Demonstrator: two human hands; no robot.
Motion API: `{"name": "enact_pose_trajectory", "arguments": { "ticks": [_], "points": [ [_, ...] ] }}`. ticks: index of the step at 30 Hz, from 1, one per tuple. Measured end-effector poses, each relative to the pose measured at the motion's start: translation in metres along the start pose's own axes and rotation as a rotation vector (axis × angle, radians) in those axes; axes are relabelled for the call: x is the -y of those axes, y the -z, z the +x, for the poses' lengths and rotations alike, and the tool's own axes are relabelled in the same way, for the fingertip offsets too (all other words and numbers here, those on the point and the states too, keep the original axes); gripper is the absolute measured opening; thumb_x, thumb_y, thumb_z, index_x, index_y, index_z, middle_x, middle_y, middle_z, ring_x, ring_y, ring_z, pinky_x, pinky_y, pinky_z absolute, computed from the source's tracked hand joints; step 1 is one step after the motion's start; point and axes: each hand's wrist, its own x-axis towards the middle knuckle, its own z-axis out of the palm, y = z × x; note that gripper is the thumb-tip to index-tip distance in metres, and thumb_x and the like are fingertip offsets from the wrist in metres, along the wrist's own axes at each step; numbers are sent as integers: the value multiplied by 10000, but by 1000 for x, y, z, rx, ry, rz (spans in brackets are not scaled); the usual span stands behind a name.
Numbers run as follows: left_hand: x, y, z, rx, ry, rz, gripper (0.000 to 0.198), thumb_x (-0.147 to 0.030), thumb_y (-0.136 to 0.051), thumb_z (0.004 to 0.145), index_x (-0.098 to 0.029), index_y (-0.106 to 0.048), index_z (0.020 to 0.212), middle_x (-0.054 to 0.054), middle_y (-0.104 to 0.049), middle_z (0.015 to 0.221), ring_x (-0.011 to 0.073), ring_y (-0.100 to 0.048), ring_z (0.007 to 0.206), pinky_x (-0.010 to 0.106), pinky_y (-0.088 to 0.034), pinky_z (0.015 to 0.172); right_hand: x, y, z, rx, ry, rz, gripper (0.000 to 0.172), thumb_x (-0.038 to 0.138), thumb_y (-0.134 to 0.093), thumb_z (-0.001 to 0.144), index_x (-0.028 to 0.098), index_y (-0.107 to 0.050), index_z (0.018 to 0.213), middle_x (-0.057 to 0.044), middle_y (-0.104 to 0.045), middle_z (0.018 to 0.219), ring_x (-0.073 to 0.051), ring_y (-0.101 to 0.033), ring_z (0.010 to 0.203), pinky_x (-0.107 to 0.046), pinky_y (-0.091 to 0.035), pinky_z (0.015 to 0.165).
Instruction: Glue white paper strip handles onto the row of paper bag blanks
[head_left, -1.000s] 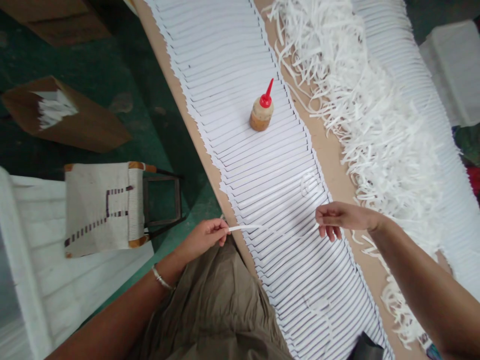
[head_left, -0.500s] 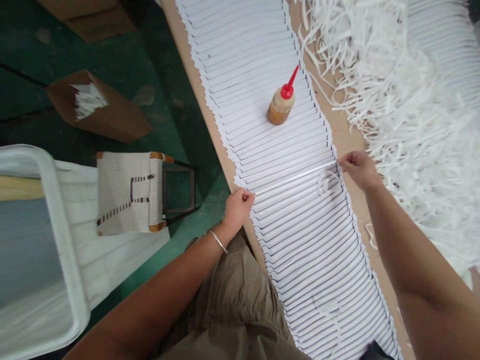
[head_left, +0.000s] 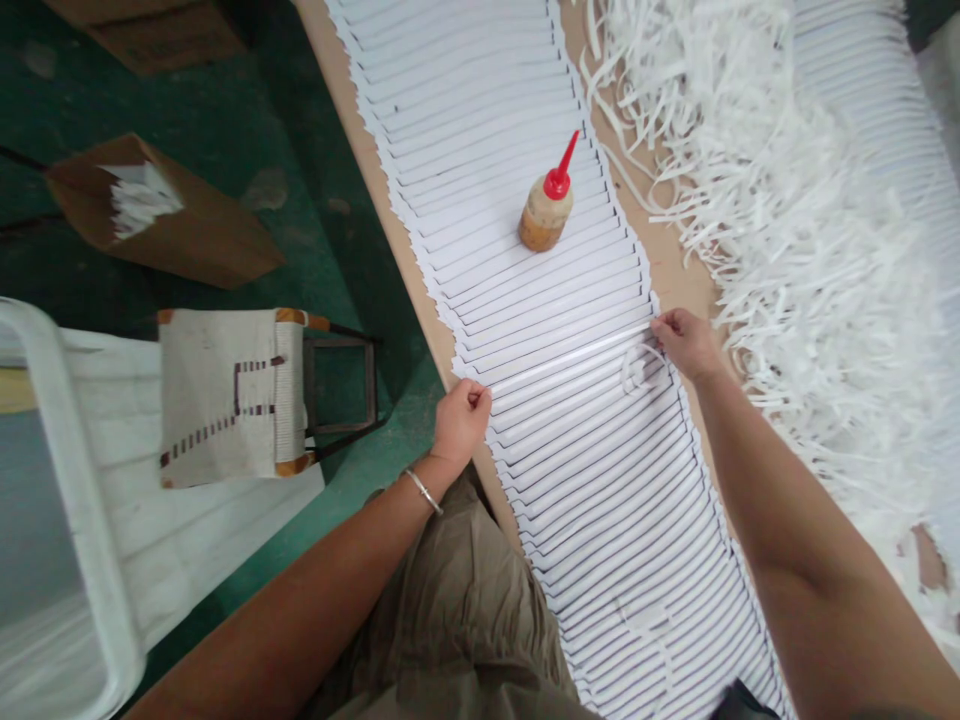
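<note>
a white paper strip lies taut across the fanned sheets. left hand: fingers curled together, clamped on one end. right hand: fingertips pinched on the other end. most sheets show no laid strip; a large heap of fibrous loose strips remains on the board. a glue bottle stands on the sheets.

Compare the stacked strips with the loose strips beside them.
The stacked strips overlap neatly in a long curved row, while the loose strips lie in a tangled heap. The stacked strips look broad and flat; the loose strips are narrow and curling. Both are white.
</note>
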Motion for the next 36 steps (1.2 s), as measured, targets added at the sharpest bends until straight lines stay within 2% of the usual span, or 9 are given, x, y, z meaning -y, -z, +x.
{"name": "enact_pose_trajectory", "arguments": {
  "ticks": [7,17,30,36],
  "points": [
    [1,-1,1,30,38,-42,193,-347,-580,865,-218,-565,722,0,-621,630,164,-614,646,250,-437,606,-5,-9,7,-18,-6,-54,263,477,-549,826,216,-582,834,-33,-656,726,-178,-581,692,-291,-471,649],
    [0,2,-5,28,30,-88,192,-351,-574,874,-211,-569,743,-18,-610,595,144,-597,586,249,-444,614,-6,-14,6,-31,35,-160,199,413,-533,880,222,-590,891,-63,-712,848,-205,-633,785,-321,-494,760],
    [-7,-1,3,11,40,113,150,-249,-541,845,-218,-532,698,15,-661,709,172,-641,716,269,-448,700,-6,-19,9,-63,43,-259,147,376,-572,856,231,-588,840,-78,-714,831,-236,-636,780,-342,-475,739],
    [-15,2,6,57,53,277,162,-256,-532,881,-219,-534,723,29,-677,755,182,-648,762,271,-444,734,-2,-22,12,-71,29,-242,136,369,-588,830,240,-565,796,-57,-686,774,-231,-621,758,-342,-473,728]
  ]
}}
